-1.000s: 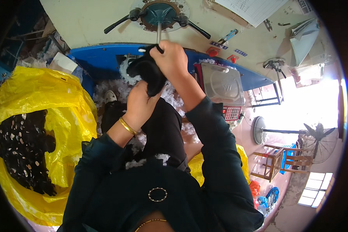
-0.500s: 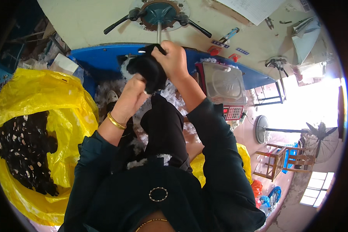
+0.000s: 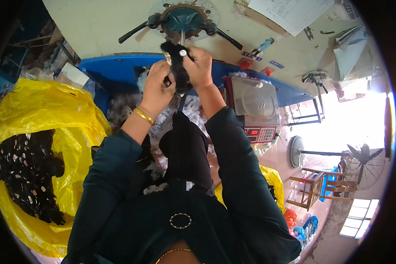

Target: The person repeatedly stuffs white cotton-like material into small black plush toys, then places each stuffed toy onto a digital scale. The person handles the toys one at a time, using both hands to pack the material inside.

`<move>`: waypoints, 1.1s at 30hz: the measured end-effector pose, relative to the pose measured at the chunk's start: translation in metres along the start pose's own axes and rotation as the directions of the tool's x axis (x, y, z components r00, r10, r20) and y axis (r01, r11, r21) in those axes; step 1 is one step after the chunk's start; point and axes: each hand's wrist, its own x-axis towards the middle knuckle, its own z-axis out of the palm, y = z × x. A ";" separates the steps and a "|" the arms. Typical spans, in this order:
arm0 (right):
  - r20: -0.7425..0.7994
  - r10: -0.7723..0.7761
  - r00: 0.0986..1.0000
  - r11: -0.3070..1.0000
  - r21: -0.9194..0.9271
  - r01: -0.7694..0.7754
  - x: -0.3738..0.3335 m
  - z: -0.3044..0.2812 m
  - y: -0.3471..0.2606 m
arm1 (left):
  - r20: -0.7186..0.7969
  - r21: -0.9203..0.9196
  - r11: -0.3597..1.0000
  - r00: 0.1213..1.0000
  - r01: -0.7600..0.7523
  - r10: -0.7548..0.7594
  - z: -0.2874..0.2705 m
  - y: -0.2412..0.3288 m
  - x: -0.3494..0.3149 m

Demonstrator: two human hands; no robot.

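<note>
A small black plush piece [image 3: 178, 70] is between my two hands, in front of a thin metal tube [image 3: 182, 37] that sticks out from the machine. My left hand [image 3: 159, 83] pinches its left side, where a pale edge shows. My right hand [image 3: 199, 67] is wrapped round its right side, thumb on top beside a small white spot. Whether the tube sits inside the plush piece cannot be seen, since the plush and fingers cover its end. Below, white stuffing fluff [image 3: 193, 105] lies about my legs.
At left stands a yellow woven bag [image 3: 53, 105] with many black plush pieces [image 3: 26, 176]. A dark green hub with black handles [image 3: 185, 20] is on the machine panel. To the right are a scale [image 3: 254, 101], red knobs [image 3: 245, 64], a fan [image 3: 363, 165] and a wooden chair [image 3: 310, 191].
The black plush piece has been turned and bunched upright, showing a pale edge. My left hand has moved up, closer to my right hand.
</note>
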 end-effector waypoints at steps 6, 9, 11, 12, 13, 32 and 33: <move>0.070 -0.101 0.992 0.980 -0.166 0.112 -0.030 -0.015 -0.049 | 0.296 -0.514 0.720 0.884 0.466 -0.361 -0.023 0.037 -0.037; -0.028 -0.004 1.000 0.968 -0.251 -0.003 0.007 0.001 -0.033 | 0.371 -0.702 0.381 0.766 0.601 -0.526 -0.020 0.026 0.007; -0.068 0.001 0.998 0.969 -0.248 -0.018 0.010 0.007 -0.028 | 0.393 -0.733 0.337 0.773 0.590 -0.499 -0.021 0.016 0.008; -0.007 0.020 1.000 0.972 -0.235 -0.021 0.003 0.000 -0.032 | 0.403 -0.717 0.363 0.778 0.596 -0.482 -0.022 0.017 0.004; 0.020 0.010 1.000 0.978 -0.208 -0.006 -0.007 -0.004 -0.034 | 0.466 -0.696 0.345 0.762 0.630 -0.450 -0.028 0.020 -0.002; 0.370 -0.030 0.929 0.919 0.376 -0.121 -0.054 -0.058 -0.003 | 0.317 -0.739 0.415 0.818 0.530 -0.481 -0.005 0.029 -0.047; 0.375 -0.008 0.927 0.893 0.420 -0.162 -0.052 -0.057 0.001 | 0.276 -0.744 0.432 0.823 0.510 -0.497 -0.001 0.040 -0.047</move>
